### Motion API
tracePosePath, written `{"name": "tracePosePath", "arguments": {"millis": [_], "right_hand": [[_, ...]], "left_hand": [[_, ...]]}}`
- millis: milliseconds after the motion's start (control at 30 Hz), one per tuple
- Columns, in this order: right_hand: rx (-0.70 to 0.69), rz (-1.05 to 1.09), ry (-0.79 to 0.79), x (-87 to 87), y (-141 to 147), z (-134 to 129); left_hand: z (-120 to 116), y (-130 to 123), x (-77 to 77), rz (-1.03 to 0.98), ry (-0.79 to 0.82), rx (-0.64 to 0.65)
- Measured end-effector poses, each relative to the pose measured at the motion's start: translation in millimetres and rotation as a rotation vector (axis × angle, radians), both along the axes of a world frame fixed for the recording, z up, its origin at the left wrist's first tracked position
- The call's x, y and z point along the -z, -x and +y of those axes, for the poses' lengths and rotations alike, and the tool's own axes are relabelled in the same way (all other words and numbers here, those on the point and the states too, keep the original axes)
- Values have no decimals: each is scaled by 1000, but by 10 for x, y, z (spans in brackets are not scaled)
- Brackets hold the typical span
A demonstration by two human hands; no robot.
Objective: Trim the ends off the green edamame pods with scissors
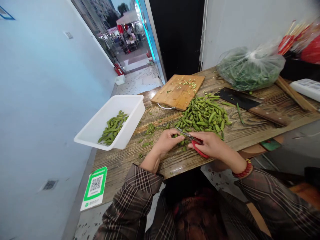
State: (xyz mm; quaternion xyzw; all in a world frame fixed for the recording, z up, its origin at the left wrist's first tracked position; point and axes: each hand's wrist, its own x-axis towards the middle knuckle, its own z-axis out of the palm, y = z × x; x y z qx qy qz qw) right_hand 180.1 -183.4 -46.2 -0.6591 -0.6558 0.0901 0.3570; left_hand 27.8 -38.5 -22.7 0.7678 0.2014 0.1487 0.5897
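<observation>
Red-handled scissors (199,148) are gripped in my right hand (210,143), their blades pointing left toward my left hand (167,142). The fingers of my left hand are pinched together right by the blade tips, around what looks like a green soybean pod (175,135), mostly hidden by the fingers. Just beyond both hands lies a large heap of green soybean pods (205,115). Small cut bits and loose pods (150,129) are scattered on the wood to the left. A white plastic tub (130,128) at the left holds a smaller batch of pods.
Behind the heap is a wooden cutting board (172,90) with chopped bits on it. A cleaver (265,113) lies to the right, near a tied plastic bag of greens (250,71). A green-and-white QR code card (95,188) sits at the table's left corner.
</observation>
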Motion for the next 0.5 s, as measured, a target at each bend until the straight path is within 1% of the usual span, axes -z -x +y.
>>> {"name": "tracePosePath", "arguments": {"millis": [100, 200, 267, 367, 500], "right_hand": [[24, 41, -1, 16, -17, -11], [141, 70, -31, 40, -15, -14], [178, 79, -43, 56, 0, -13], [142, 95, -51, 68, 37, -6], [116, 136, -70, 51, 99, 33]], "left_hand": [[-12, -4, -19, 20, 158, -78], [0, -6, -54, -64, 332, -203], [18, -5, -72, -132, 410, -271], [33, -1, -80, -186, 476, -304], [9, -3, -63, -170, 480, -280]]}}
